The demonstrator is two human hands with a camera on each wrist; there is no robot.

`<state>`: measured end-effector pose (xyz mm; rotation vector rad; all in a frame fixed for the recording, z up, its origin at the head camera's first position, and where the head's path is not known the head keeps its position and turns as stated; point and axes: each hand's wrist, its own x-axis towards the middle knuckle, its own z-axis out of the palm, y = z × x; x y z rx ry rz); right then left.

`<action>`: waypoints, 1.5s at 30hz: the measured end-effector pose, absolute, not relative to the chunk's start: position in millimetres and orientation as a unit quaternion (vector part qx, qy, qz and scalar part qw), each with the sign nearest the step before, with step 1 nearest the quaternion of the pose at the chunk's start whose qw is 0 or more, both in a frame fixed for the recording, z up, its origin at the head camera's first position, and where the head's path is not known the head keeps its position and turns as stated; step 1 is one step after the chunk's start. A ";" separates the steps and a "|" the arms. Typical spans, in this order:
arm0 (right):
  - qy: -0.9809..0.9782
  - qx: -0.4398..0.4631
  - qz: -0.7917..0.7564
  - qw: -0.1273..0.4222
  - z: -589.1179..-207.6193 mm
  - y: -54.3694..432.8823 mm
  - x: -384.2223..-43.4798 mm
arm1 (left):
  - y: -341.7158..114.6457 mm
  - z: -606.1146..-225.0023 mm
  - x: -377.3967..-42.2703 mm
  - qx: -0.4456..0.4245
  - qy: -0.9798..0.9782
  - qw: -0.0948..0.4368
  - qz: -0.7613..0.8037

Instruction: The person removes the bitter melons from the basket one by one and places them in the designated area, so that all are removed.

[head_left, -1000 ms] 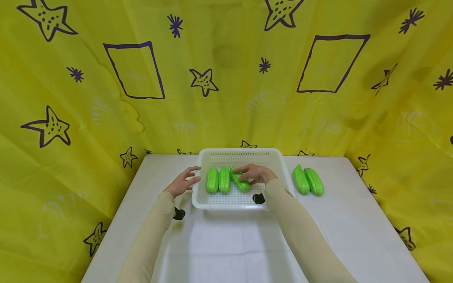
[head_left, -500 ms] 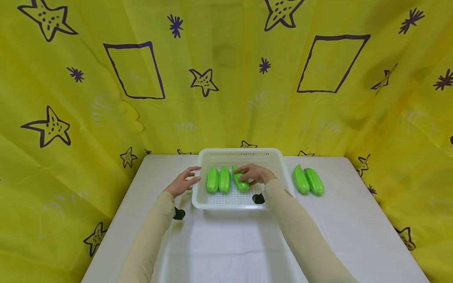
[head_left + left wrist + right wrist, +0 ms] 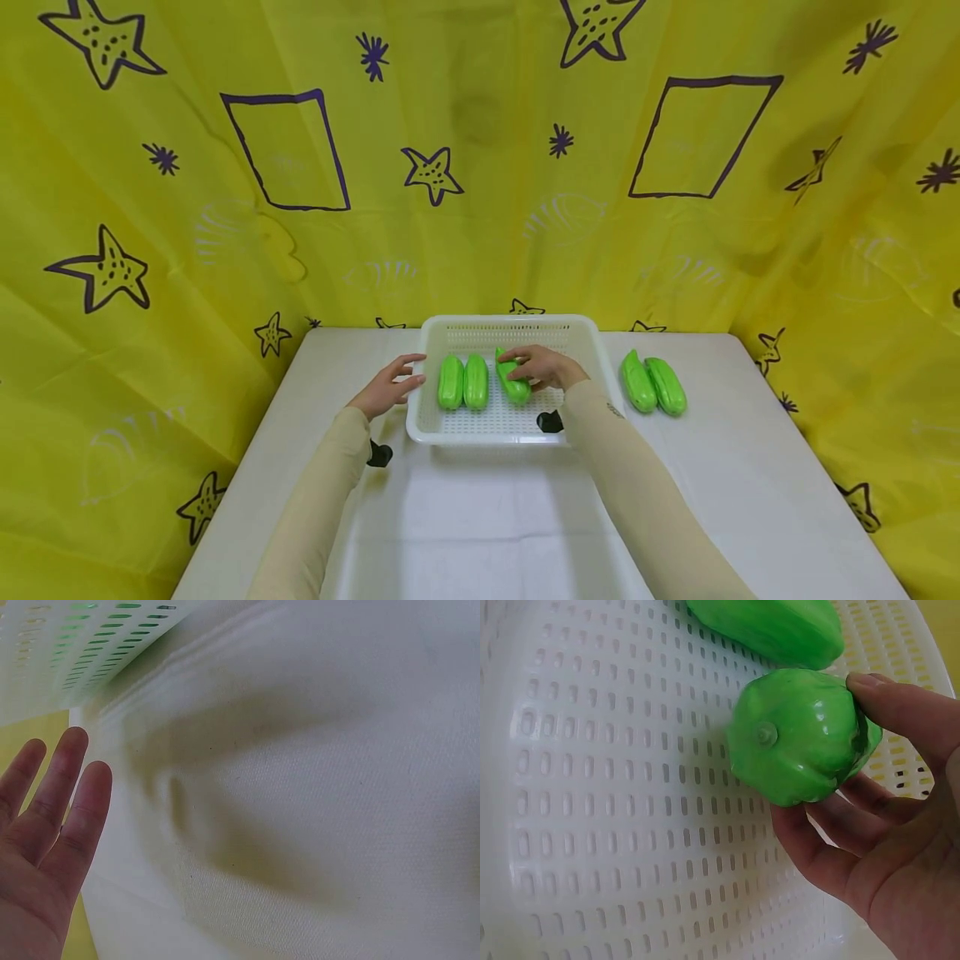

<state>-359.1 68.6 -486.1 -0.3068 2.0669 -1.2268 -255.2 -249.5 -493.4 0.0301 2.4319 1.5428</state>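
A glossy green ridged vegetable, gourd-like in shape (image 3: 791, 735), is pinched between the thumb and fingers of my right hand (image 3: 543, 367) inside the white plastic basket (image 3: 480, 437). Its rounded end with a small pale nub faces the right wrist camera, and the far end tapers to a point in the head view. Two similar green vegetables, one at the left (image 3: 451, 382) and one beside it (image 3: 476, 382), lie side by side in the basket. My left hand (image 3: 45, 847) has its fingers extended, fingertips right at the basket's left rim in the head view, and holds nothing.
Right of the basket, two more green vegetables, one curved (image 3: 637, 382) and one straighter (image 3: 666, 387), lie together on the white-covered table (image 3: 495, 533). A yellow curtain with star drawings (image 3: 480, 250) encloses the back and sides.
My right hand has shifted slightly right and away from the two lying vegetables, carrying the gripped one along. The left hand and basket stay put.
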 end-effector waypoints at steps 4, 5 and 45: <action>0.795 -0.124 -0.479 0.350 -488.2 71.3 -360.2 | -250.6 -496.4 -255.5 0.014 0.838 0.131 0.529; 0.794 -0.124 -0.482 0.348 -488.6 71.9 -360.7 | -250.9 -497.1 -255.7 0.015 0.839 0.131 0.529; 0.796 -0.156 -0.540 0.224 -457.5 87.6 -359.1 | -252.4 -497.2 -257.5 0.014 0.841 0.131 0.525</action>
